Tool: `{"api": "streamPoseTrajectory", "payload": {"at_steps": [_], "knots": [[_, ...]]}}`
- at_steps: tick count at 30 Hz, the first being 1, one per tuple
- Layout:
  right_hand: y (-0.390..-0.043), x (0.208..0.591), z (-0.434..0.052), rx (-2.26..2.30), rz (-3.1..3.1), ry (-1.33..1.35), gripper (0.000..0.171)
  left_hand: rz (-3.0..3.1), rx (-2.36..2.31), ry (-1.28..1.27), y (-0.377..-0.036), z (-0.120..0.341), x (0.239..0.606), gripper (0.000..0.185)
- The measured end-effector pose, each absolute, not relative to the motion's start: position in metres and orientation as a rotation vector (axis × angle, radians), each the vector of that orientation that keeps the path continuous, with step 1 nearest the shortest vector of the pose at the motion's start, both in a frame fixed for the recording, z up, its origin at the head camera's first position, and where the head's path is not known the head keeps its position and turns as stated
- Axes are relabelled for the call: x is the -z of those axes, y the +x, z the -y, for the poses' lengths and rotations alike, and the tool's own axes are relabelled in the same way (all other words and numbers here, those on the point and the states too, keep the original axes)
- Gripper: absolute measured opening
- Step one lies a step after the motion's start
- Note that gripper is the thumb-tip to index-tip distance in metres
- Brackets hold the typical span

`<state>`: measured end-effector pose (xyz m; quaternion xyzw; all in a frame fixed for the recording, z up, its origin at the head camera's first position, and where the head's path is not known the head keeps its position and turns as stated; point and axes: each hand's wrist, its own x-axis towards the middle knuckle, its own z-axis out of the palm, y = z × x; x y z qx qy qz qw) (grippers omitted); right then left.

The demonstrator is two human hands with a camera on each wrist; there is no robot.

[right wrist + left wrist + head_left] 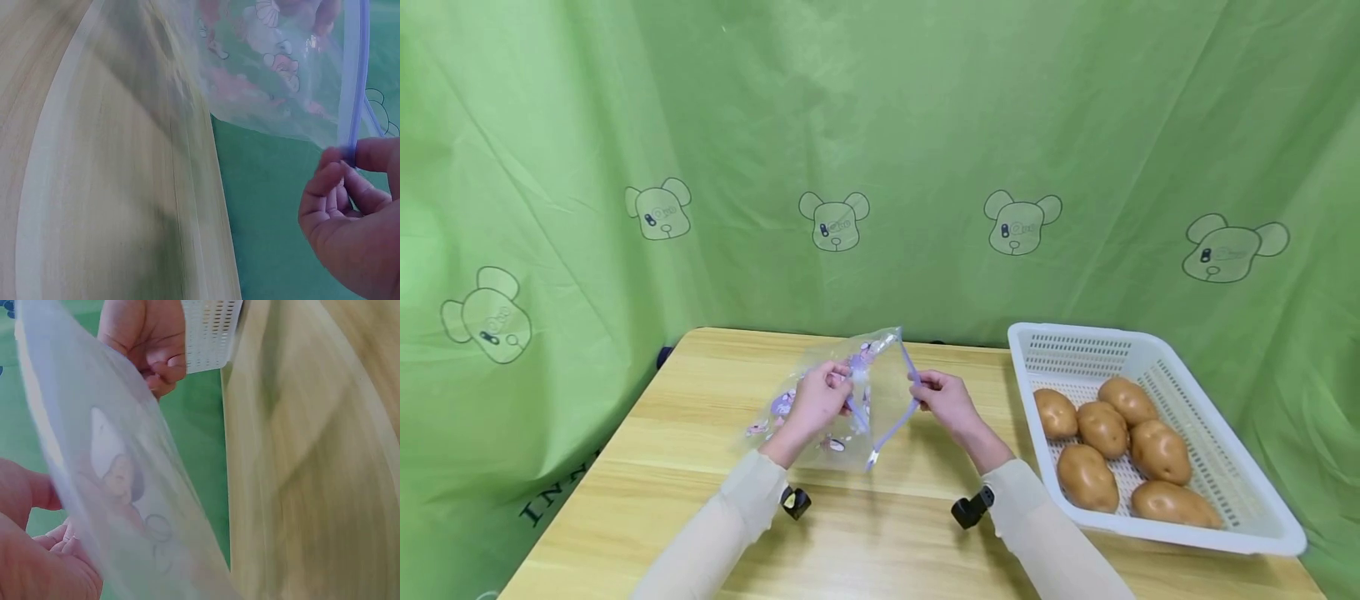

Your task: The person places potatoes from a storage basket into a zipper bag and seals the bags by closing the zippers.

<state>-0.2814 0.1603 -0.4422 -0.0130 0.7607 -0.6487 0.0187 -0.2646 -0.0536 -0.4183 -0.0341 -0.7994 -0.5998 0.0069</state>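
Note:
A clear zip bag [820, 446] printed with purple and pink cartoon figures is held above the table, its mouth spread apart toward the right. My left hand [822, 398] pinches one purple-edged side of the mouth. The opposite purple zip strip is pinched between thumb and fingers of my right hand [946, 402], which the right wrist view shows closely at the strip [355, 75]. In the left wrist view the bag's film [119, 456] stretches past my left hand [44, 544]. No contents are visible inside the bag.
On the right of the wooden table [880, 550] stands a white perforated plastic basket [1217, 417] with several brown potatoes [1159, 452] in it. A green curtain [925, 108] with bear-head outlines hangs behind the table and at both sides.

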Motion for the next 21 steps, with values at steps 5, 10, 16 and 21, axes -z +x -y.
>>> {"api": "streamPoseTrajectory", "payload": {"at_steps": [5, 10, 16, 21], "knots": [[-0.282, 0.444, -0.162, 2.022, -2.335, 0.008, 0.026, 2.478, 1.908, -0.083, -0.267, 0.058, 0.417, 0.016], [-0.281, 0.447, -0.163, 2.033, -2.324, -0.008, 0.025, 2.516, 1.789, -0.049, -0.27, 0.066, 0.416, 0.007], [-0.28, 0.447, -0.165, 2.04, -2.341, -0.048, 0.025, 2.565, 1.586, -0.104, -0.27, 0.075, 0.41, 0.021], [-0.279, 0.446, -0.166, 2.023, -2.384, -0.058, 0.024, 2.53, 1.579, -0.14, -0.271, 0.079, 0.411, 0.023]]}}
